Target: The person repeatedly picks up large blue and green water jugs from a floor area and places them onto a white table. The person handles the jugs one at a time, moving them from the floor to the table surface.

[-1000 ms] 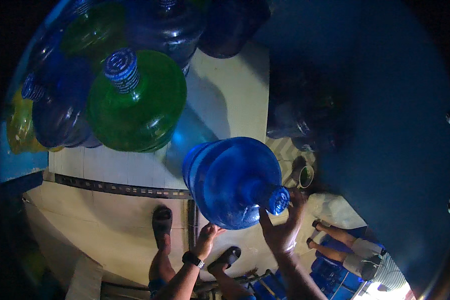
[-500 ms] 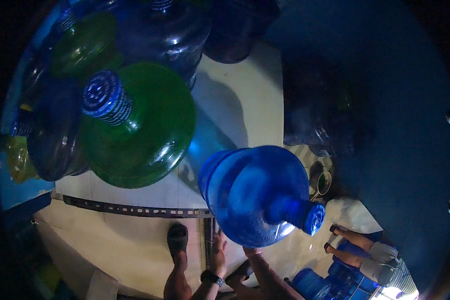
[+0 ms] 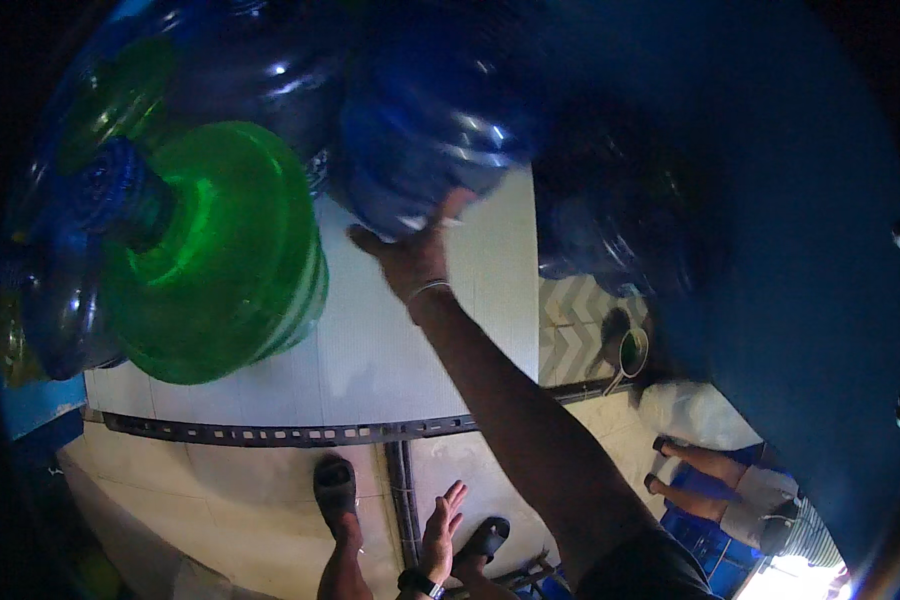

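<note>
Just ahead of the right hand (image 3: pixel 412 262), a blue jug (image 3: pixel 425 135) sits on the pale tabletop (image 3: pixel 375 350); the hand is spread wide at its lower edge, apparently to steady it. Behind, the outstretched left hand (image 3: pixel 440 535) is empty, bearing no weight.

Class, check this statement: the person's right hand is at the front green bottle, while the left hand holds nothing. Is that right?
Not quite: in the head view the right hand is at a blue bottle, not the front green bottle. The left hand indeed holds nothing.
</note>
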`<move>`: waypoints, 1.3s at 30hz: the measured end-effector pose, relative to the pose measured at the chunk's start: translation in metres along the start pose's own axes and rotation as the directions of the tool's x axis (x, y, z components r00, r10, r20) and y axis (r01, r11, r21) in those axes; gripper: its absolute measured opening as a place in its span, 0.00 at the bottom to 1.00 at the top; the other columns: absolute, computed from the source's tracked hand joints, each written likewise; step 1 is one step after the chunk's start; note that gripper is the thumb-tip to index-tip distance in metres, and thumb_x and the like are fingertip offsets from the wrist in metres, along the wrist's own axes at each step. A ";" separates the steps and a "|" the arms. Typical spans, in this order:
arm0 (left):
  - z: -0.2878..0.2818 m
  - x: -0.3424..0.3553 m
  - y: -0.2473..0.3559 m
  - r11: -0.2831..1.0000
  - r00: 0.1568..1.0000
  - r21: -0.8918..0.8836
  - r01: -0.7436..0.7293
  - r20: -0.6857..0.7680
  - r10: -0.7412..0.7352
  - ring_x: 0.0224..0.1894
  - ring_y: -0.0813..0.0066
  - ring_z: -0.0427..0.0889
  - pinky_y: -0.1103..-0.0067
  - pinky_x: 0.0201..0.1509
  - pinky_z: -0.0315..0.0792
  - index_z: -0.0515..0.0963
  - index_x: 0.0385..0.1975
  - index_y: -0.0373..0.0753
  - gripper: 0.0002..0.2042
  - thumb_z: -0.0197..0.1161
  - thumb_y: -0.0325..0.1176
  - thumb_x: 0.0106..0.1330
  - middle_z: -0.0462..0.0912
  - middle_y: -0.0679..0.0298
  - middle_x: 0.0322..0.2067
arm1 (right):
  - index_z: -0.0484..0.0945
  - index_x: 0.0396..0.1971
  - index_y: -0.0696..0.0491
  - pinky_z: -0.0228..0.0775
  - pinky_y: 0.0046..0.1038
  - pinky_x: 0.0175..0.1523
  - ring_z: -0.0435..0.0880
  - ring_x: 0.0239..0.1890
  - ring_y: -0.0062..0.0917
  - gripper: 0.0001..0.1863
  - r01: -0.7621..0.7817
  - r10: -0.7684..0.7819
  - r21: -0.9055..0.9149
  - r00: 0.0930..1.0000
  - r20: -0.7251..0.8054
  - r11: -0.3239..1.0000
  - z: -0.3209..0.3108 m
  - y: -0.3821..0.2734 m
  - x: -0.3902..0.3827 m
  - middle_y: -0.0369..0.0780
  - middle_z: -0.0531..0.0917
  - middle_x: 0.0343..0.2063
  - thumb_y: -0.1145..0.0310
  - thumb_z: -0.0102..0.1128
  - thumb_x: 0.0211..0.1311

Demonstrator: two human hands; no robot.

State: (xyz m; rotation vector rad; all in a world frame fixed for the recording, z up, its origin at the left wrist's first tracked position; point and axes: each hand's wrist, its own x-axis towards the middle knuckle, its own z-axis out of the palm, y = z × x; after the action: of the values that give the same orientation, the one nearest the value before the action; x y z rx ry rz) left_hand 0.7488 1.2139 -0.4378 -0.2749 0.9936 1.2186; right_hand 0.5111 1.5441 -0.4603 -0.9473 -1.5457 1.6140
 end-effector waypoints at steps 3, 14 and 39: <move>-0.005 -0.003 -0.022 0.999 0.996 -0.053 0.003 -0.084 -0.007 0.78 0.62 0.58 0.61 0.79 0.50 0.62 0.75 0.43 0.36 0.35 0.64 0.79 0.64 0.55 0.74 | 0.38 0.79 0.51 0.75 0.33 0.64 0.71 0.69 0.36 0.58 0.013 -0.029 0.052 0.946 0.324 0.999 0.040 -0.046 -0.052 0.52 0.63 0.73 0.75 0.74 0.60; -0.019 -0.011 -0.147 0.964 0.992 0.237 0.120 -0.077 -0.104 0.62 0.73 0.74 0.72 0.69 0.66 0.70 0.66 0.37 0.22 0.56 0.40 0.78 0.76 0.64 0.61 | 0.82 0.56 0.53 0.82 0.29 0.44 0.90 0.39 0.31 0.19 -0.325 0.353 -0.518 0.934 -0.047 0.791 -0.183 0.128 -0.419 0.45 0.89 0.42 0.74 0.64 0.64; 0.195 -0.154 -0.312 0.338 0.534 0.837 -0.430 0.537 -0.653 0.67 0.45 0.70 0.52 0.73 0.59 0.70 0.64 0.33 0.37 0.66 0.57 0.65 0.73 0.45 0.62 | 0.83 0.55 0.46 0.76 0.41 0.63 0.82 0.58 0.42 0.22 -0.848 0.294 -0.398 0.304 -0.906 -0.349 -0.853 -0.020 -0.829 0.44 0.84 0.56 0.59 0.65 0.61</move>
State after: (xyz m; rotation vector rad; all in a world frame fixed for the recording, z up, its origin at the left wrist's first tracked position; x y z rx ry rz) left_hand 1.1156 1.1254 -0.3083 1.1565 0.5714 0.2374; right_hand 1.6602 1.2377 -0.4263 -3.2748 -1.5667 0.2551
